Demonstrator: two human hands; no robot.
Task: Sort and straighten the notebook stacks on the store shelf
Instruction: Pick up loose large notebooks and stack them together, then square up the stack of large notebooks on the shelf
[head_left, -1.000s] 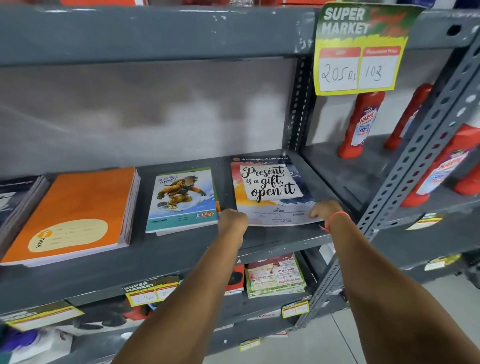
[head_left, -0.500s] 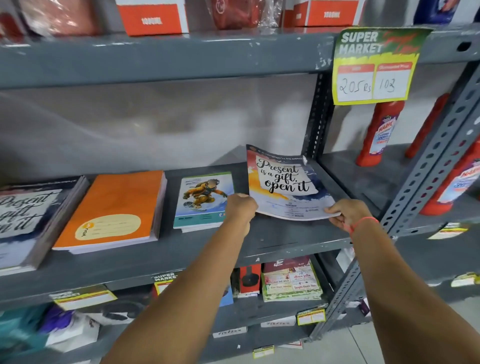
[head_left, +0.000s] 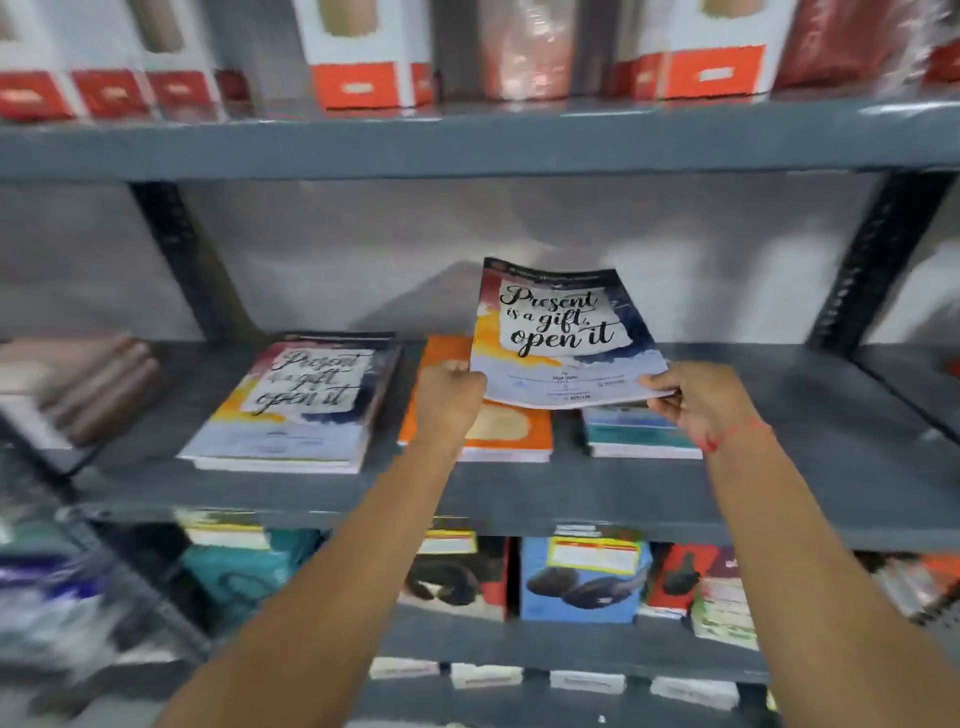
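I hold a thin "Present is a gift, open it" notebook (head_left: 561, 332) in the air above the grey shelf (head_left: 519, 493), tilted up at its far edge. My left hand (head_left: 449, 400) grips its near left corner and my right hand (head_left: 691, 397) grips its near right corner. Under it lie the orange notebook stack (head_left: 511, 431) and the blue-green notebook stack (head_left: 641, 434), both partly hidden. To the left sits a thick stack of matching "Present is a gift" notebooks (head_left: 296, 405).
Brown-edged books (head_left: 78, 389) lie at the far left of the shelf. Boxes with orange labels (head_left: 363, 62) fill the shelf above. Boxed goods (head_left: 579, 579) and price tags sit on the shelf below. Dark uprights (head_left: 878, 260) frame the bay.
The notebook has been lifted off the right end of the shelf and carried left, now over the orange and blue-green stacks. My view has swung left and is blurred.
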